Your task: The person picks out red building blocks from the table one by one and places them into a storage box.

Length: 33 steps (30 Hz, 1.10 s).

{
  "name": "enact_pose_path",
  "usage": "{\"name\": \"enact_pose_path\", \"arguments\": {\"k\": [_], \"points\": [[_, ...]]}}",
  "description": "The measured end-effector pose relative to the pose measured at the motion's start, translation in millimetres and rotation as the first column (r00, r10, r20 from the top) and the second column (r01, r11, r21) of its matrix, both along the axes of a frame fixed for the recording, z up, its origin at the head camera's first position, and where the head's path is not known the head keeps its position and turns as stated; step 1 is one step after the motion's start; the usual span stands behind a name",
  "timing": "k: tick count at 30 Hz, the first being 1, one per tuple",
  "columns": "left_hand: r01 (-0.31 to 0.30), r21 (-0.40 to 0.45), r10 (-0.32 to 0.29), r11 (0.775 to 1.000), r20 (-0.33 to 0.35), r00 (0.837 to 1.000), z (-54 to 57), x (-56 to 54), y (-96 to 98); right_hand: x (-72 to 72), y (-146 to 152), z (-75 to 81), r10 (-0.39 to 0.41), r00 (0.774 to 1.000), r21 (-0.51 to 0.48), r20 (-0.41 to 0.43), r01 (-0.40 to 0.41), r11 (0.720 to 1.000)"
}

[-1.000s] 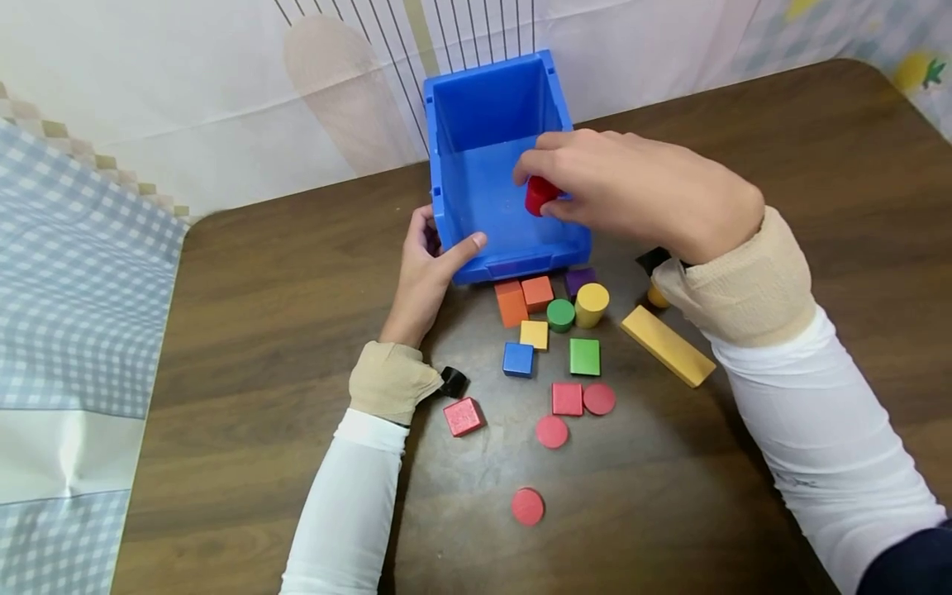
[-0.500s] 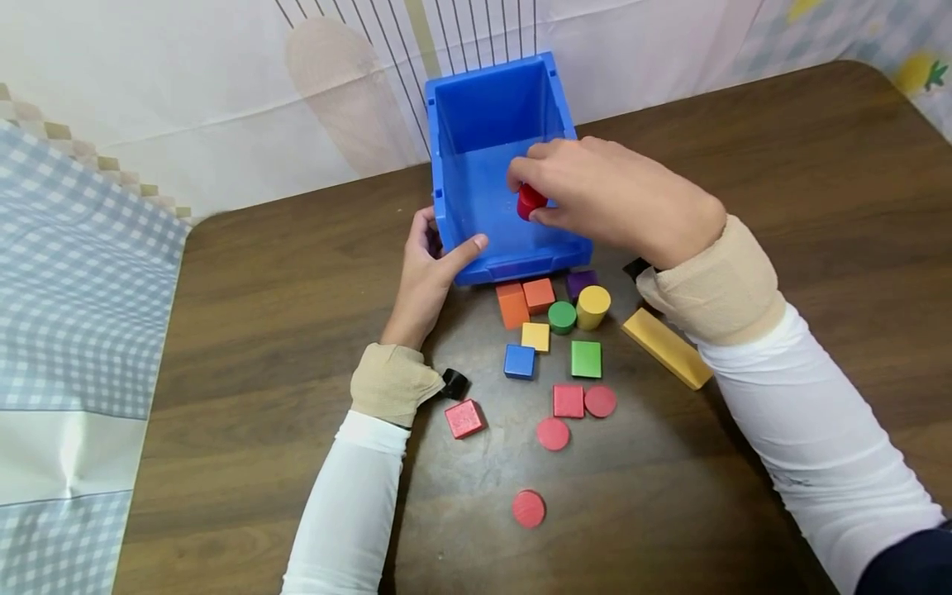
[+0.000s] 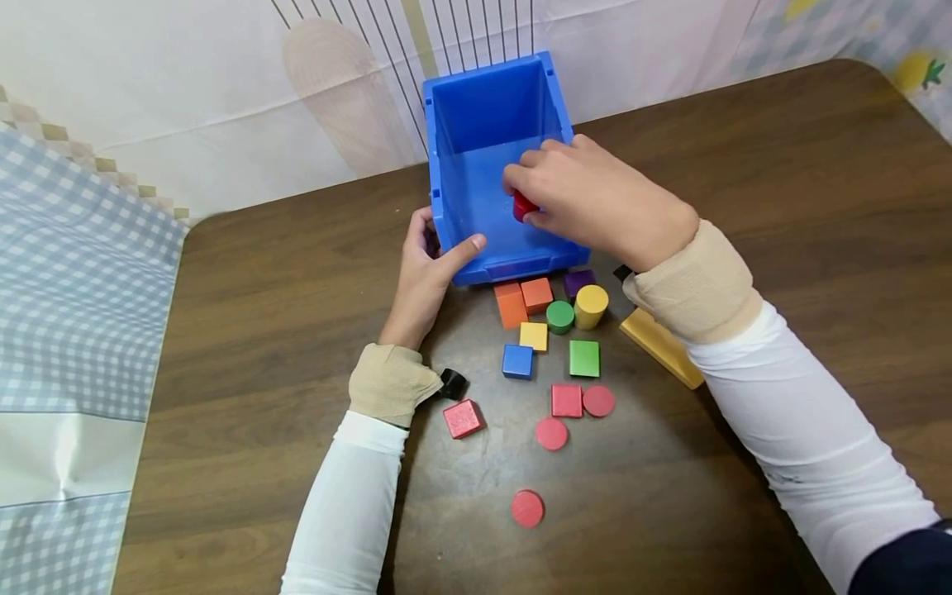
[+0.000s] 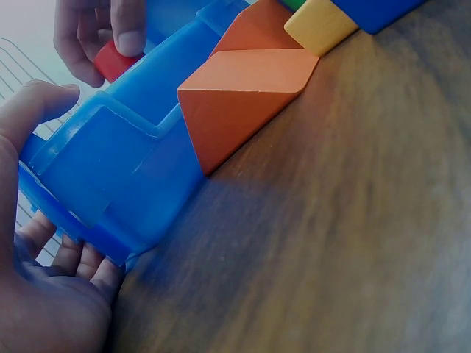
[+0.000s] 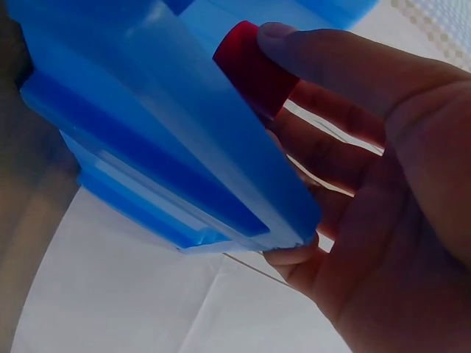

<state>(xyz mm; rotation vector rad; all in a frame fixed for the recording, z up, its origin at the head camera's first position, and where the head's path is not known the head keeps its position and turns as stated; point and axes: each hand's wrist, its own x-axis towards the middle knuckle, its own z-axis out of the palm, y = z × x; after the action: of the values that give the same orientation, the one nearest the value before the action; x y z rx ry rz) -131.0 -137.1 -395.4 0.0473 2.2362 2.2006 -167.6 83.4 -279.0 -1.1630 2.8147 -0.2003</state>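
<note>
A blue plastic bin (image 3: 472, 194) stands at the back of the wooden table, its low lip facing me. At its front left corner my left hand (image 3: 418, 285) grips the wall, thumb over the rim and fingers outside. Over the bin's right side, my right hand (image 3: 598, 198) pinches a red cylinder (image 3: 523, 207) between thumb and fingers. The right wrist view shows the cylinder (image 5: 254, 70) at the thumb tip, just above the bin wall. The bin floor shows no blocks; part of it is hidden by my right hand.
Orange blocks (image 3: 511, 304), a purple block (image 3: 578, 283), a yellow cylinder (image 3: 591, 307) and a green disc (image 3: 560, 316) cluster before the bin. Nearer lie blue (image 3: 517, 361), green (image 3: 584, 359) and red cubes (image 3: 463, 419), red discs (image 3: 527, 508) and a long yellow block (image 3: 662, 347).
My right hand has shifted left, deeper over the bin, carrying the red cylinder with it. The left hand and the bin stay in place.
</note>
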Motion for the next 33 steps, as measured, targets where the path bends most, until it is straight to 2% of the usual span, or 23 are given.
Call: {"name": "enact_pose_path", "arguments": {"k": [11,25,33], "points": [[-0.001,0.003,0.001,1.000,0.011,1.000,-0.3,0.5,1.3,3.0,1.4,-8.0,0.014,0.994,0.021,-0.111,-0.012,1.000],[0.015,0.018,-0.015,1.000,-0.002,1.000,-1.2,-0.7,4.9,1.2,1.0,-17.4,0.014,0.982,0.120,-0.188,0.009,0.993],[0.012,0.014,-0.012,1.000,0.001,1.000,-2.1,-1.1,3.9,0.7,-0.8,-22.1,0.009,0.974,0.136,-0.226,0.023,0.990]]}}
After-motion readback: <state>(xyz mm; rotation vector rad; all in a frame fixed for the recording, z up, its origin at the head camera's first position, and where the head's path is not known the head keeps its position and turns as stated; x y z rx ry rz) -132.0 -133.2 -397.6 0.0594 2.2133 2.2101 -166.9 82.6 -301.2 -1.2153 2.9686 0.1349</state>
